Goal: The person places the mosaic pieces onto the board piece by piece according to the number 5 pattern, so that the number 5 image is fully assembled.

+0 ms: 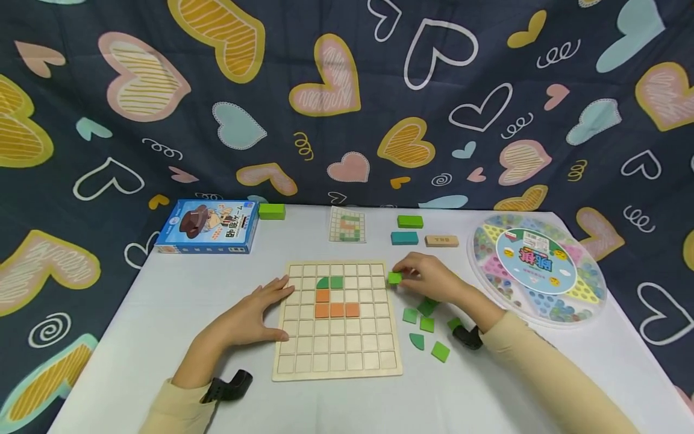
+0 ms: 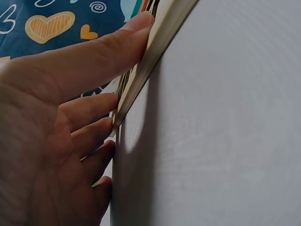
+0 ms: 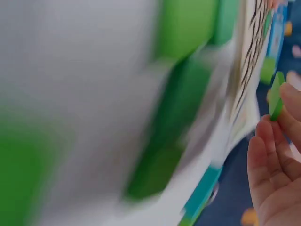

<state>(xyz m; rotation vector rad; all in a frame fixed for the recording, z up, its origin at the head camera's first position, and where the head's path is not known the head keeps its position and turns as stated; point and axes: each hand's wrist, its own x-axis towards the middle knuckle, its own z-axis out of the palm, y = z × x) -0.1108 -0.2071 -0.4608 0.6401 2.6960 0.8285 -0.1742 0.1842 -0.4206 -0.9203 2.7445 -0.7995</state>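
A wooden grid board (image 1: 336, 361) lies mid-table, holding several orange square tiles (image 1: 337, 310), a green square (image 1: 337, 282) and a rounded green piece (image 1: 323, 282). My left hand (image 1: 246, 316) rests at the board's left edge, fingers spread; in the left wrist view its thumb (image 2: 89, 61) presses against the rim. Between thumb and fingers, my right hand (image 1: 431, 278) pinches a light green square tile (image 1: 394, 278) beside the board's upper right edge. The right wrist view shows the same tile (image 3: 276, 96) held at the fingertips. Loose green tiles (image 1: 426, 324) lie below the right hand.
A patterned grid card (image 1: 347, 225) lies behind the board. At the back are a blue game box (image 1: 208, 226) and several small boxes, one teal (image 1: 404, 239). A round marble board game (image 1: 537, 268) stands at the right, near the right forearm.
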